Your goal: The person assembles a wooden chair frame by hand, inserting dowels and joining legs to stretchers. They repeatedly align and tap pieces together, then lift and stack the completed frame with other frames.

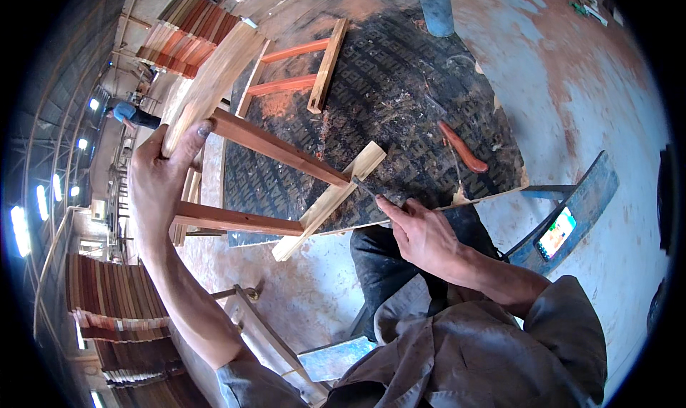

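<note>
My left hand (168, 147) is closed around the end of a pale rail (225, 58) of a small wooden frame, holding it tilted up. Two reddish crosspieces (275, 147) join that rail to a second pale rail (332, 201), which rests at the near edge of the dark board. In my right hand (421, 233) is a slim, dark metal tool (364, 188), its handle hidden by the fingers. My index finger stretches along it, and its tip is at the joint of the upper crosspiece and the lower rail.
A similar wooden frame (329, 65) lies farther back on the sawdust-strewn dark board (400, 93). A tool with a curved reddish handle (464, 149) lies at right. Beyond it, a phone (556, 234) sits on a blue seat (593, 201). Stacked wood pieces (118, 283) and a distant person (128, 115) are at left.
</note>
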A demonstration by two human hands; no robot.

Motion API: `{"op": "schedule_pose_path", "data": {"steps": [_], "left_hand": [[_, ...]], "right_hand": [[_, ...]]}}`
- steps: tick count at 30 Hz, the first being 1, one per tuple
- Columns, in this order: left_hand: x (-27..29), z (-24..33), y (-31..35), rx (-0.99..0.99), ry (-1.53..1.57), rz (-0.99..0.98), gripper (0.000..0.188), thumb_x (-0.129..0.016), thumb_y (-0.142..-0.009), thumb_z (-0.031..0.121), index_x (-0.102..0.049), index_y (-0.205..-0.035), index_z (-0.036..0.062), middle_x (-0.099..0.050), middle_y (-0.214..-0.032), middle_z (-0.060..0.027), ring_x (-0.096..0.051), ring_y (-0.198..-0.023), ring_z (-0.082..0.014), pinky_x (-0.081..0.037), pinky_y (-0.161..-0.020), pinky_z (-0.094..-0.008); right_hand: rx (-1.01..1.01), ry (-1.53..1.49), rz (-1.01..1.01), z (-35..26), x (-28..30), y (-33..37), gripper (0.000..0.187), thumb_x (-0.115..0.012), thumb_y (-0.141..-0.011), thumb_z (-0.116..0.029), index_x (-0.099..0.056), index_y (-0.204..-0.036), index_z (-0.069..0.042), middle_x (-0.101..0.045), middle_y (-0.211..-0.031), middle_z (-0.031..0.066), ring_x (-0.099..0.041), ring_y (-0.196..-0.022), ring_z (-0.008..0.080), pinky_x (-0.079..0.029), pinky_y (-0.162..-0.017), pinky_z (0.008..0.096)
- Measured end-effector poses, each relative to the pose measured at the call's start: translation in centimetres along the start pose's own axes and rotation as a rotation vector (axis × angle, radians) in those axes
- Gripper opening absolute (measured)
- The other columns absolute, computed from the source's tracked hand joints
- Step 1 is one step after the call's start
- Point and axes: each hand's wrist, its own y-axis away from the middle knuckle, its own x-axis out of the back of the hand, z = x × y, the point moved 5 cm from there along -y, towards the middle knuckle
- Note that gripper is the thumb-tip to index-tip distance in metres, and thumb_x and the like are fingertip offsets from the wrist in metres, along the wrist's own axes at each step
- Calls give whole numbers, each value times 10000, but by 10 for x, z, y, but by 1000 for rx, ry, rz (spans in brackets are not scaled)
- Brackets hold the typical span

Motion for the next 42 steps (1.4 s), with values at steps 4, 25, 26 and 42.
{"op": "schedule_pose_path", "data": {"steps": [4,25,26,42], "left_hand": [[-2,-4,-3,-49,5,-2,656,-744,-880,631,-781,-1039,-4,-702,-684,-108,-676,-635,-159,-541,-666,-344],[-1,-3,-3,58,-56,-1,670,-729,-879,659,-794,-1078,23,-709,-712,-73,-600,-661,-131,-497,-659,-328],[0,-1,-5,53,-64,10,672,-729,-878,660,-794,-1079,22,-708,-709,-73,-604,-662,-134,-500,-661,-334],[-3,-7,-6,-38,-98,123,717,-690,-887,687,-782,-1099,8,-703,-691,-131,-675,-691,-188,-538,-731,-333]], "right_hand": [[-28,92,-48,-12,1,-4,573,-631,-900,-29,-529,-1463,-61,-621,-908,219,-667,-697,408,-566,-600,485],[-59,136,-87,-17,-20,-17,630,-608,-859,-7,-492,-1478,-19,-650,-1032,289,-708,-773,425,-593,-648,483],[-57,127,-89,-18,-26,-24,629,-609,-857,-9,-493,-1476,-17,-650,-1037,293,-707,-770,428,-592,-647,485],[-98,-40,13,5,-7,-13,483,-608,-948,-53,-578,-1429,-91,-652,-939,227,-671,-771,428,-560,-656,509]]}}
